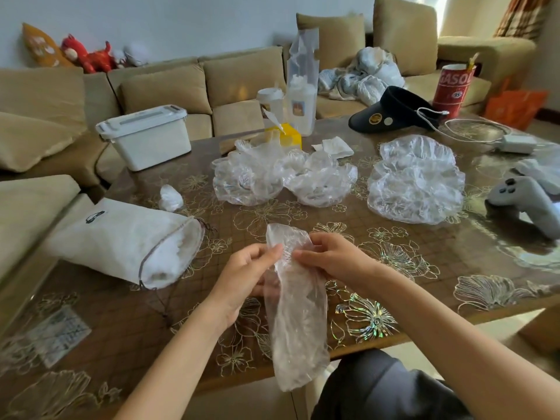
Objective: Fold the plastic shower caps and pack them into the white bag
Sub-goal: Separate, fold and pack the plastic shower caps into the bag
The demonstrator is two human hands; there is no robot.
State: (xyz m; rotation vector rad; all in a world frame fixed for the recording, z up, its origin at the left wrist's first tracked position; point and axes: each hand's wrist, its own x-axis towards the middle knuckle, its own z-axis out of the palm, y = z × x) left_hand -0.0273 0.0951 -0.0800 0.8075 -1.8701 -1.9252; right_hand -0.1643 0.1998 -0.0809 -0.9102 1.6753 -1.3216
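Held nearest of all, a clear shower cap [298, 328] has been gathered into one long, crinkled strip. It hangs upright from the hands, its lower end dropping past the near edge of the table [424, 237] and its top poking up just above the fingers. The left hand [245, 277] pinches the strip near its upper part, thumb and fingertips curled onto the plastic. The right hand [330, 259] pinches it from the other side at about the same height, with both forearms reaching in low over the tabletop.

To the left lies the white bag [115, 237] on its side, drawstring mouth open toward the hands, with pale crumpled plastic showing inside; how many pieces I cannot tell. Just beyond it sits a small folded wad [170, 197] of plastic. Farther back, unfolded caps [415, 189] lie puffed and round in a loose row across the table. A white lidded box [145, 134] stands closed at the far left, its contents hidden.
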